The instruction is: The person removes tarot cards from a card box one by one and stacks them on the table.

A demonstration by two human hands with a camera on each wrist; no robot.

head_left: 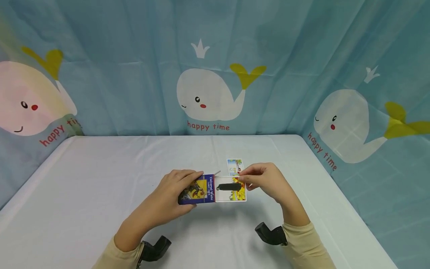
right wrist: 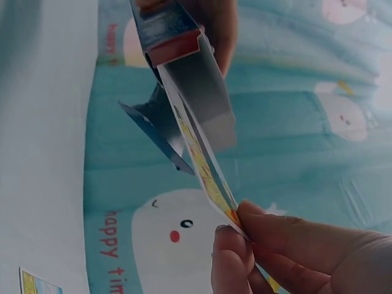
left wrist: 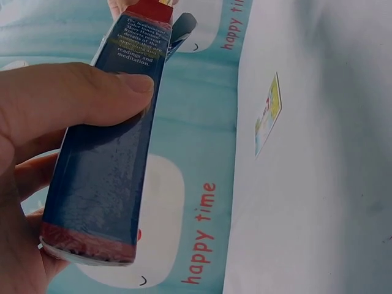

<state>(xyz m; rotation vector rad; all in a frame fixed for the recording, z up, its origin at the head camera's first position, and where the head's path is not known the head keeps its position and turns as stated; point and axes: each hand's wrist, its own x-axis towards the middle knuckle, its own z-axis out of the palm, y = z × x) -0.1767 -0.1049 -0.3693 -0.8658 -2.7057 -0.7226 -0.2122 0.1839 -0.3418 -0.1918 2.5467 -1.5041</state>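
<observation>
My left hand (head_left: 169,192) grips a blue tarot card box (head_left: 209,192) above the table, its thumb lying along the narrow side in the left wrist view. The open end of the box faces right, with a blue flap (right wrist: 153,125) folded out from it. From that end sticks a white-edged card (head_left: 223,198) with a yellow picture and a dark strip across it. My right hand (head_left: 267,181) pinches the card's outer end between thumb and fingers. The card's other end is hidden inside the box.
A loose picture card (head_left: 234,166) lies on the white tablecloth (head_left: 100,175), just behind the box and close to my right hand. A blue curtain (head_left: 141,74) with printed whales borders the table at the back and sides.
</observation>
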